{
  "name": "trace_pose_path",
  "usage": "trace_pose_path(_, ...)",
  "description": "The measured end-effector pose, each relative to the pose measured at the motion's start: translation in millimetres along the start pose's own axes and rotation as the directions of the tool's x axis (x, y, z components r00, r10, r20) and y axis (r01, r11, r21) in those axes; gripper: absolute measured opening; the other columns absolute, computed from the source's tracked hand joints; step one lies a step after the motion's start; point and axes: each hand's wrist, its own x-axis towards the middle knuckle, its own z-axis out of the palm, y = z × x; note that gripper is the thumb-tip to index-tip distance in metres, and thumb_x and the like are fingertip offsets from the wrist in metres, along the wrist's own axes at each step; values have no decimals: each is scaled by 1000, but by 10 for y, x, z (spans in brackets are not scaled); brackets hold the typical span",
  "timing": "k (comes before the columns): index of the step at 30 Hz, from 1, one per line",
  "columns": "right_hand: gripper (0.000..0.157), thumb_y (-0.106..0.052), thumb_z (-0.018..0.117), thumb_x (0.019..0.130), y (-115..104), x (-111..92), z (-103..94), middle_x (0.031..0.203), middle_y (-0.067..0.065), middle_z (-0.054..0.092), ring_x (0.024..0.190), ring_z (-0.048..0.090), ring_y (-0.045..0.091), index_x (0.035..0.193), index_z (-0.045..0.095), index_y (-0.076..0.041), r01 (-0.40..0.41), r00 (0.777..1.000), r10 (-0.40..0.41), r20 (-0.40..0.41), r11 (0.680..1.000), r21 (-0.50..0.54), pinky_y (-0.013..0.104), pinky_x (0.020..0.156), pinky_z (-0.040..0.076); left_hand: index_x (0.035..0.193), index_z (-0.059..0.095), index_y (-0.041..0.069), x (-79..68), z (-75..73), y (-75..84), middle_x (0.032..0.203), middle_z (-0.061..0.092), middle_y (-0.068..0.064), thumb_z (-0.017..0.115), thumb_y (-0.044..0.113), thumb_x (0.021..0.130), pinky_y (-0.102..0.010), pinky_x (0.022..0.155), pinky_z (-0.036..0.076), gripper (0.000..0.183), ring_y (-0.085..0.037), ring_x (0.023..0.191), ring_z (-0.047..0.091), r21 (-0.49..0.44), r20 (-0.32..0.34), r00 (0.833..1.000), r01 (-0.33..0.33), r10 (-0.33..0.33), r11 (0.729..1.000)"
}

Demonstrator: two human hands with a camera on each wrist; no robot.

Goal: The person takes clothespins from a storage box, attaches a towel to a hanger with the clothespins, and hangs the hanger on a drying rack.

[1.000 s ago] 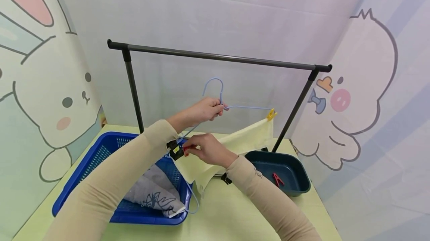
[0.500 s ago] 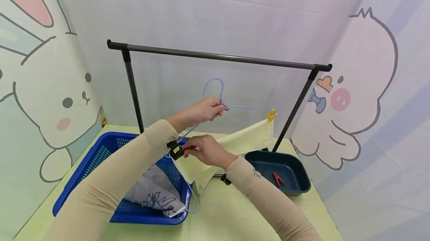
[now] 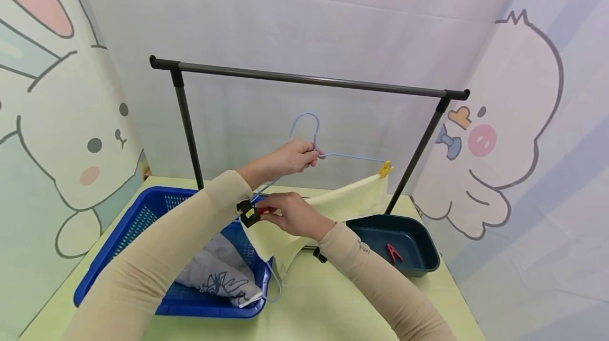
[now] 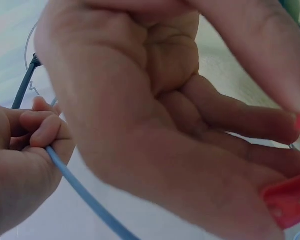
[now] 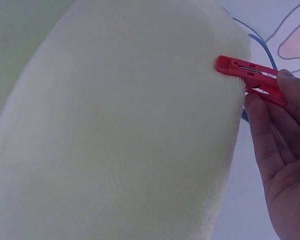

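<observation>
Cloth, pale yellow, slack, fuzzy-edged

Blue hanger, hook uppermost, with pale yellow cloth slung below. Yellow clothespin at one corner; red clothespin at opposite edge.

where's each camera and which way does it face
Head: on head, facing forward and down at left hand and right hand; beige sleeves show.
Left wrist: worn there, facing right hand close up, left hand at left edge.
Right wrist: worn there, facing pale yellow cloth; right hand shows.
Wrist views share the red plastic clothespin.
</observation>
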Motion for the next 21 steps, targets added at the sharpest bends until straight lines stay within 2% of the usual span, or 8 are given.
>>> trace_pose_path(6,27,-21,60,84,-3,-4,0,98,-3,60,84,57,3,108,59,-9,-37,999,37,27,999,-12,14,74,42,86,53,0,25,-3,-30,92,56,-5,38,17,95,-24,49,26,24,-14,50,28,-4,11,1000,-20,20,1000)
trace_pose_path(11,29,-23,59,85,-10,-12,-17,100,-2,59,86,57,4,110,57,-9,-50,998,51,33,998,-25,14,75,42,89,55,2,32,-13,-16,74,50,-8,38,18,95,-24,47,25,24,-13,48,28,23,2,1000,-31,30,999)
trace_pose_path(14,29,-25,58,85,-7,-19,-28,102,-2,58,86,57,4,110,58,-10,-54,998,55,33,998,-33,14,75,42,87,55,2,25,-16,-6,75,51,-9,38,18,95,-24,47,25,25,-14,48,28,33,-1,999,-35,35,999)
trace_pose_path(18,30,-24,58,85,3,-39,-53,104,-2,58,86,57,6,112,58,-11,-56,998,57,31,997,-45,14,74,41,83,54,1,23,-16,-13,85,55,-8,38,17,95,-24,49,26,26,-15,49,29,31,3,999,-36,36,999)
trace_pose_path(21,29,-22,59,85,21,-62,-71,104,0,59,85,57,10,111,58,-9,-57,998,59,32,997,-51,14,73,41,80,53,2,31,-9,-29,84,55,-8,38,18,95,-24,48,25,27,-15,49,28,44,7,999,-33,32,998)
